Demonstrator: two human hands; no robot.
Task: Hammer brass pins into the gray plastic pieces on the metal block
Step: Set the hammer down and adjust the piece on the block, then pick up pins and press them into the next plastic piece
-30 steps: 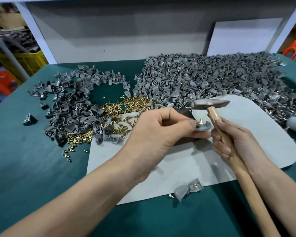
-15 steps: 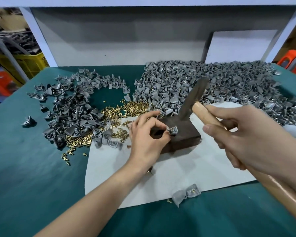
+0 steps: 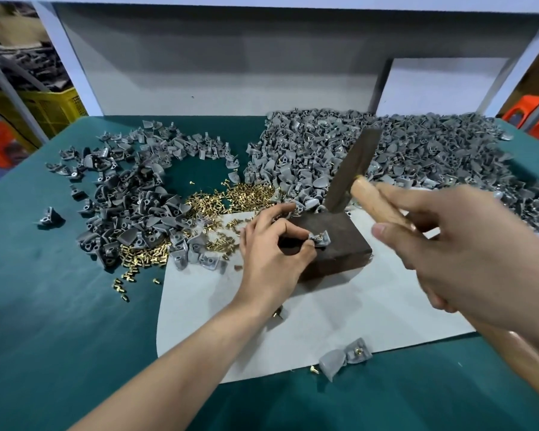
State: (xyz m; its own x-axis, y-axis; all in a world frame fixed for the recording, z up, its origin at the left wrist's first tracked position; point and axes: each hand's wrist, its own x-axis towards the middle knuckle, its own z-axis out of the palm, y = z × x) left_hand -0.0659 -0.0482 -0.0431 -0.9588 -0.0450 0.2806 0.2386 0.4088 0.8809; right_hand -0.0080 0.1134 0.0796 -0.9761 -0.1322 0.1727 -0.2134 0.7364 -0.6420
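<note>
A dark metal block (image 3: 343, 244) sits on a pale mat (image 3: 324, 312) in the middle of the green table. My left hand (image 3: 271, 253) pinches a small gray plastic piece (image 3: 319, 239) with a brass pin in it against the block's top. My right hand (image 3: 455, 250) grips the wooden handle of a hammer (image 3: 352, 172), whose steel head is raised above the block's far edge. A heap of brass pins (image 3: 231, 197) lies left of the block.
A big pile of gray pieces (image 3: 417, 150) fills the back right, and a looser pile (image 3: 131, 200) spreads at the left. Two finished-looking gray pieces (image 3: 344, 360) lie at the mat's front edge, with a loose pin beside them. A white panel stands behind.
One second ago my left hand held the piece in the air by the hammer head. It is now pressed onto the block, and the hammer has swung up.
</note>
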